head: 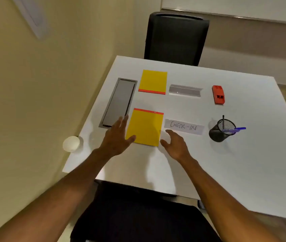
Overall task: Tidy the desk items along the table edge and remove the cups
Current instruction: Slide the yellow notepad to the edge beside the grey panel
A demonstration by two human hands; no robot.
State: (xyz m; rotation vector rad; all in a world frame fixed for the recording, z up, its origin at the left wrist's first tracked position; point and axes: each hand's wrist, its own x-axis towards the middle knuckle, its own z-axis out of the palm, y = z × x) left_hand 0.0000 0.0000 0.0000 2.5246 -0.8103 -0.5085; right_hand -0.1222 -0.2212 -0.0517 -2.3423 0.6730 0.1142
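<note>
Two yellow notepads with red bindings lie on the white table (226, 163): a near notepad (146, 128) and a far notepad (153, 81). My left hand (116, 137) is open, its thumb on the near notepad's left edge. My right hand (175, 143) is open beside that pad's right corner, holding nothing. A clear "CHECK-IN" sign (184, 127) lies right of the pad; a second clear sign holder (185, 90) lies behind it. A white paper cup (71, 143) sits at the table's left edge. Further right are a black mesh pen holder (221, 131) with pens and a red stapler (218, 94).
A grey cable hatch (118, 102) is set into the table at the left. A black chair (175, 37) stands at the far side; another black seat (138, 215) is below me at the near edge. A beige wall runs along the left.
</note>
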